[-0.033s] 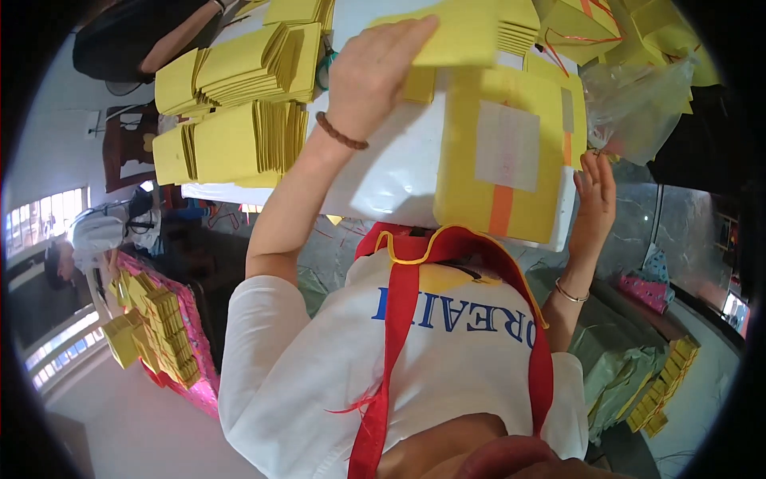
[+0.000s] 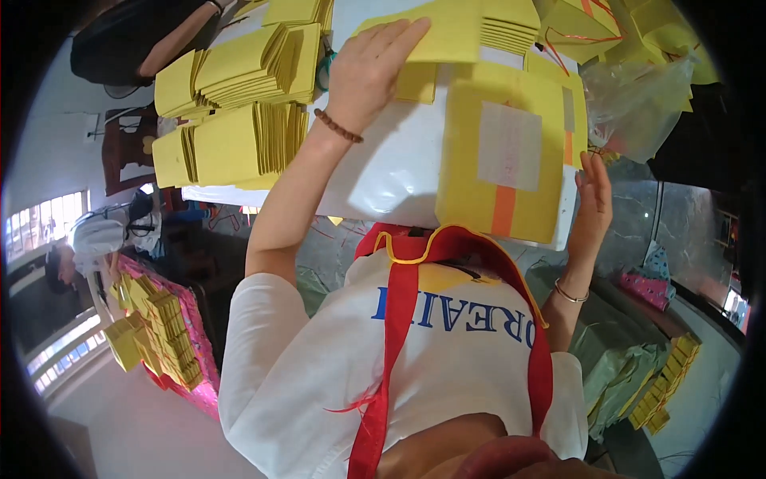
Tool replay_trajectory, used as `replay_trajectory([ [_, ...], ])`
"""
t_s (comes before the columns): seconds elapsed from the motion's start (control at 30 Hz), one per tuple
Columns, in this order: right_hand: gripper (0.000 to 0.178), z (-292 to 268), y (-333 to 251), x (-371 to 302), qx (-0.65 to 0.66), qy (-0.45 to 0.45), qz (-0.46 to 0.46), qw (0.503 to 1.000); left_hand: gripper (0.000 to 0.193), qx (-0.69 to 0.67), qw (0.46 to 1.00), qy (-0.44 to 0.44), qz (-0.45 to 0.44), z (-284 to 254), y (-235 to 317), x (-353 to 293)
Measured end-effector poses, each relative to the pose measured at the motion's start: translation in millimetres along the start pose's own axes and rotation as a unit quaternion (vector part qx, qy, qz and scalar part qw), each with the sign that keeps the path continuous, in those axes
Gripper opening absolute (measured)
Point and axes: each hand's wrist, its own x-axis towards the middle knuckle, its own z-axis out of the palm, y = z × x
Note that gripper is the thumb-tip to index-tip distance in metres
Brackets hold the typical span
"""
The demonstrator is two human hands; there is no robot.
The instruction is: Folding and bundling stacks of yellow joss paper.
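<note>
Red apron (image 2: 395, 319): nearest my viewpoint, worn over a white shirt (image 2: 319, 367), below both hands.
Right hand (image 2: 594, 191): raised by the worktop's right edge, fingers slightly bent and the palm open; I see nothing in its grasp, and I can't tell from here whether the fingertips brush the block beside them.
Yellow block (image 2: 463, 152): just left of the right hand, with a pale patch (image 2: 511, 144) and an orange strip (image 2: 503, 209) on top; it lies along the near edge of the worktop (image 2: 383, 180), I'd judge to keep it within easy reach.
Left hand (image 2: 371, 72): reaching farther across, back upward, fingers nearly straight and close together over the yellow sheet; the thumb is hidden, so I can't say whether it pinches or only presses.
Yellow sheet (image 2: 455, 40): under the left hand's fingers and running off to their right; the flat fingers probably steady it.
Teal handle (image 2: 323, 72): just left of the left hand, perhaps scissors.
Folded yellow stacks (image 2: 227, 144): left of the left hand, leaned one over another in rows, likely so single pieces lift away readily.
Clear plastic bag (image 2: 638, 120): beyond the right hand, slightly to its right.
Co-worker's arm (image 2: 179, 36): well left of the left hand, past the stacks.
</note>
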Motion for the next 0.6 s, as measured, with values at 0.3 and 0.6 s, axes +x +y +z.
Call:
replay_trajectory([
  [0.3,0.052,20.9,7.2,-15.5,-0.181,-0.084,-0.019,0.98,0.061,0.08,0.969,-0.231,-0.016,75.2,-48.8,-101.1],
  [0.6,0.048,23.1,9.4,-19.4,-0.167,-0.081,0.003,0.983,0.059,0.092,0.957,-0.274,-0.018,81.3,-58.0,-105.0],
])
